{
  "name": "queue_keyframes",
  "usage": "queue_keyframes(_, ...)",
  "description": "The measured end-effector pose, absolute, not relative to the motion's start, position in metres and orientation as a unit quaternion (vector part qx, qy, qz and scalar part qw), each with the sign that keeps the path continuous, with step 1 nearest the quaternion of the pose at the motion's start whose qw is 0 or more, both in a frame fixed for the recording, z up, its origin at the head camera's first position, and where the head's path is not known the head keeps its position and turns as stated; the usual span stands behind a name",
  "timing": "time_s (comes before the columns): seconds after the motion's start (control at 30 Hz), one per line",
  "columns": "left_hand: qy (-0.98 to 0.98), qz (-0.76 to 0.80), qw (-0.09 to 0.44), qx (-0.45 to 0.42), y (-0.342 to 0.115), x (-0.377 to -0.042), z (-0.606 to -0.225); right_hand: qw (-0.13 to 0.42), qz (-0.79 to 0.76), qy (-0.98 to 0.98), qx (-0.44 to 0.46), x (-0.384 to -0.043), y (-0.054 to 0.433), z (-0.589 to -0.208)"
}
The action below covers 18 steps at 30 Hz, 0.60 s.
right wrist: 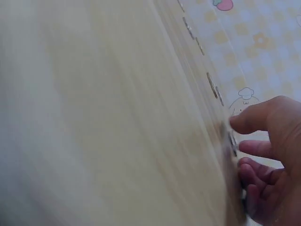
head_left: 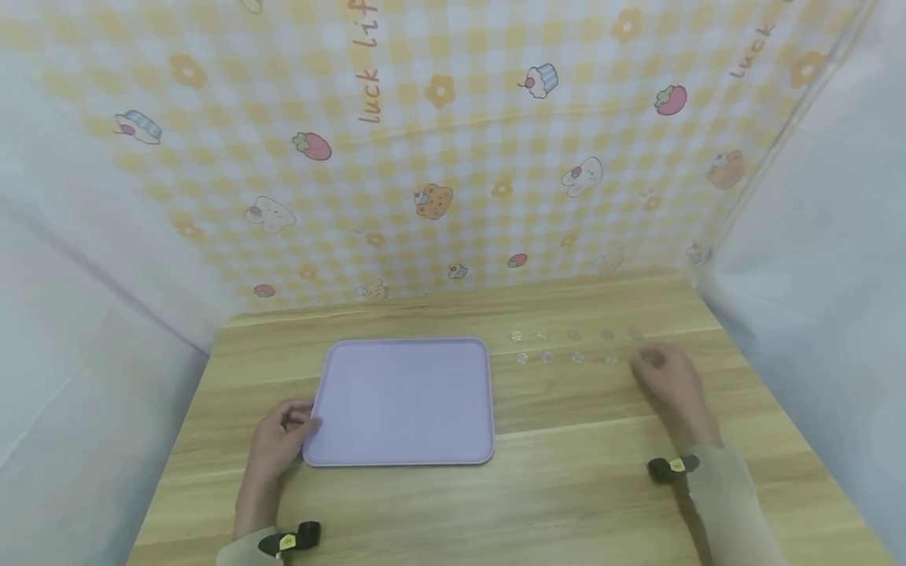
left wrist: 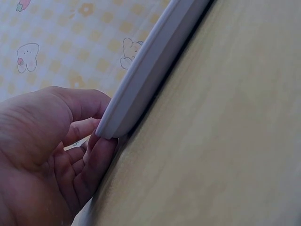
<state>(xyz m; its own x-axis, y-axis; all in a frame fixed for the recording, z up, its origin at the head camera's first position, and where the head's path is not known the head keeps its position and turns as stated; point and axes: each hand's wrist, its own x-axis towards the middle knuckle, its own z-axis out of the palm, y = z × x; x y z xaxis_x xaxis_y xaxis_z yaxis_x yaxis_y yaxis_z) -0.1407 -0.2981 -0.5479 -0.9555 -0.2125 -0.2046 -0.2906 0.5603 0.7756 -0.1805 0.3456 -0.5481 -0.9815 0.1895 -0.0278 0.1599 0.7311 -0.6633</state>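
Observation:
A light purple rectangular tray (head_left: pixel 403 401) lies flat on the table, left of the middle. My left hand (head_left: pixel 279 440) grips its left edge, thumb on the rim; in the left wrist view the tray's side wall (left wrist: pixel 141 80) meets the fingers. At the right, my right hand (head_left: pixel 668 381) is low over the table beside two rows of small clear discs (head_left: pixel 577 358). Its thumb and forefinger are spread apart in the right wrist view, with a thin clear disc (right wrist: pixel 232 143) showing near the gap. The other fingers curl loosely.
The wooden table (head_left: pixel 566 503) ends at a yellow checked cloth (head_left: pixel 467 157) hanging at the back. White sheets (head_left: pixel 814 236) hang at both sides. Black wrist cameras (head_left: pixel 665 469) are strapped over both sleeves.

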Motion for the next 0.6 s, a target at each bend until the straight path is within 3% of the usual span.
queue_keyframes(0.27,0.881,0.448,0.040,-0.147,-0.302,-0.138,-0.550,0.129,0.511,-0.813,-0.246,-0.165,0.315,-0.559)
queue_keyframes(0.6,0.891,0.429,0.047,-0.140,-0.307,-0.135,-0.545,0.185,0.576,-0.775,-0.180,-0.148,0.244,-0.572)
